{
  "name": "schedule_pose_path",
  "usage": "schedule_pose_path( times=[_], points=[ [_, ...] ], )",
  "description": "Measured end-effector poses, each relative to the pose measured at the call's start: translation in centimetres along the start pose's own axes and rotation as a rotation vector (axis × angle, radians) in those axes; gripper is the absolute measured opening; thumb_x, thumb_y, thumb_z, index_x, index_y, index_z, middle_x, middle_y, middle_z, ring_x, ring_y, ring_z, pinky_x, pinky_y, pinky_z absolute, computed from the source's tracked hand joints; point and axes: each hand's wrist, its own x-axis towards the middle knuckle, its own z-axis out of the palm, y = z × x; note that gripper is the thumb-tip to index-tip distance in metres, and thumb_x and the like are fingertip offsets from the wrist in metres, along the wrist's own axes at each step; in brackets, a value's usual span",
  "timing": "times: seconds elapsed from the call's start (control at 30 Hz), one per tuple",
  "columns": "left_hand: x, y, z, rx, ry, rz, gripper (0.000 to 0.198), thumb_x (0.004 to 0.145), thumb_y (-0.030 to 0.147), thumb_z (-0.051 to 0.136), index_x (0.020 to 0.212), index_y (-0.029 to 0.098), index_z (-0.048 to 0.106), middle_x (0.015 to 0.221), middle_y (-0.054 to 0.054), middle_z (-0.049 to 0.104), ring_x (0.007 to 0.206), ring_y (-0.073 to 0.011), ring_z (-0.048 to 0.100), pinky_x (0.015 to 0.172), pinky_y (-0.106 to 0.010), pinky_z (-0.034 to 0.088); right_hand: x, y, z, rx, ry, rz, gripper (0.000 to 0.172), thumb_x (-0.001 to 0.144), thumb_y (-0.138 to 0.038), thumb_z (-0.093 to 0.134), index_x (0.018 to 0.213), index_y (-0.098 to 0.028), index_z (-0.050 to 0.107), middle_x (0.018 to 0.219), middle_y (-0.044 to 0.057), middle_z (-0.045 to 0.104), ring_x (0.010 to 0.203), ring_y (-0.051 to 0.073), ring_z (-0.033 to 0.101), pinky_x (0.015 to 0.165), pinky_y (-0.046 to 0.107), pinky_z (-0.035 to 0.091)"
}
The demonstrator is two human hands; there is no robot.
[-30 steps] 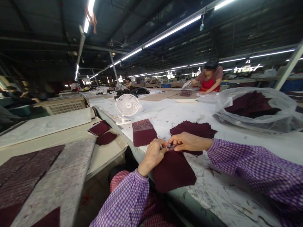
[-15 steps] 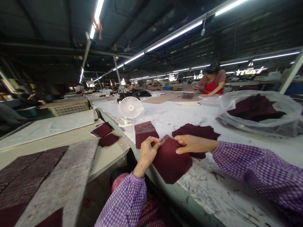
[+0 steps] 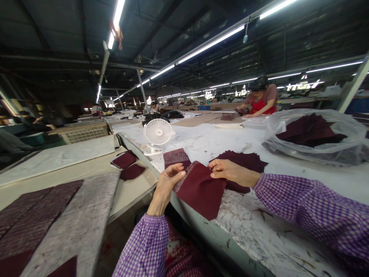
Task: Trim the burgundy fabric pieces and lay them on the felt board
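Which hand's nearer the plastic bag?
Right. The right hand is left of the plastic bag; the left hand farther left, by the left edge of the maroon piece.

Left hand [image 3: 166, 182] points upward, thumb near fingertips; right hand [image 3: 233, 172] points leftward, fingers bent.

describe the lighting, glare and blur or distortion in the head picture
Head view: tube lights glare white against a dark roof; head view: the dark red cloth shows no strong glare; head view: the tub at far left looks dim and soft; head view: the right sleeve looks stretched toward the edge.
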Motion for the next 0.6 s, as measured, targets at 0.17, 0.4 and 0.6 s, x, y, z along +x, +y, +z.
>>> schedule_pose_path(
  times=[0.17, 0.4, 0.6],
  points=[
    [-2.7, 0.6, 0.7, 0.323, 0.003, 0.231, 0.032, 0.076, 0.043, 0.063, 0.095, 0.017, 0.065, 0.098, -0.007, 0.064, 0.093, -0.0171, 0.057, 0.087, -0.031, 0.042, 0.3, 0.4, 0.2, 0.019, 0.15, 0.065, 0.023, 0.074, -0.018, 0.061, 0.094, -0.016, 0.051, 0.084, 0.005, 0.058, 0.068, 0.013, 0.055, 0.055, 0.025, 0.046],
    [-6.3, -1.0, 6.1, 0.989, -0.231, 0.492, 0.029, 0.07, 0.028, 0.07, 0.094, 0.019, 0.056, 0.093, -0.005, 0.058, 0.091, -0.0234, 0.05, 0.083, -0.039, 0.041, -0.3, 0.0, 2.0, 0.159, 0.088, 0.095, 0.011, 0.08, -0.012, 0.052, 0.089, -0.017, 0.047, 0.08, 0.001, 0.049, 0.06, 0.009, 0.051, 0.052, 0.023, 0.046],
    [-5.1, -1.9, 6.3, 0.948, -0.201, 0.402, 0.005, 0.082, 0.023, 0.054, 0.084, 0.018, 0.053, 0.082, -0.003, 0.057, 0.079, -0.0179, 0.053, 0.075, -0.033, 0.043, -0.5, -0.3, 2.2, 0.203, 0.058, 0.062, 0.007, 0.081, -0.014, 0.052, 0.086, -0.015, 0.047, 0.076, -0.002, 0.046, 0.059, 0.008, 0.049, 0.052, 0.022, 0.043]
  ],
)
